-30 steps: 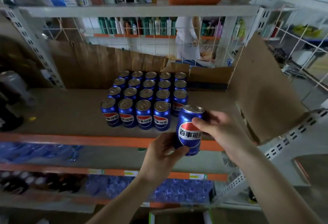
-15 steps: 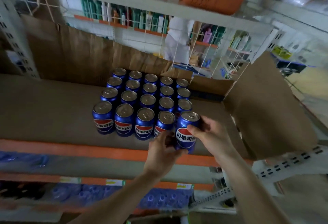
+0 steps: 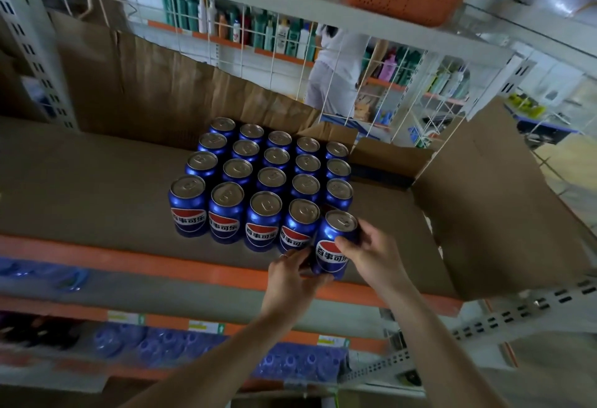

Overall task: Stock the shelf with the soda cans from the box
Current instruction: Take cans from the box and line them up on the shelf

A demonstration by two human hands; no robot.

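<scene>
While both hands close around it, a blue aluminium soda can (image 3: pixel 334 246) with a red, white and blue Pepsi roundel and the white characters 百事可乐 stands upright at the front edge of the cardboard-lined shelf (image 3: pixel 97 201), just beside the right end of the front row. The left hand (image 3: pixel 290 273) curls round its lower left side; the right hand (image 3: pixel 371 254) grips its upper right. Matching blue cans (image 3: pixel 261 188) fill five rows behind, their front labels reading the same.

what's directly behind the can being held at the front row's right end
Behind the held can stands another blue soda can, heading that column. Its label and base are hidden.
</scene>
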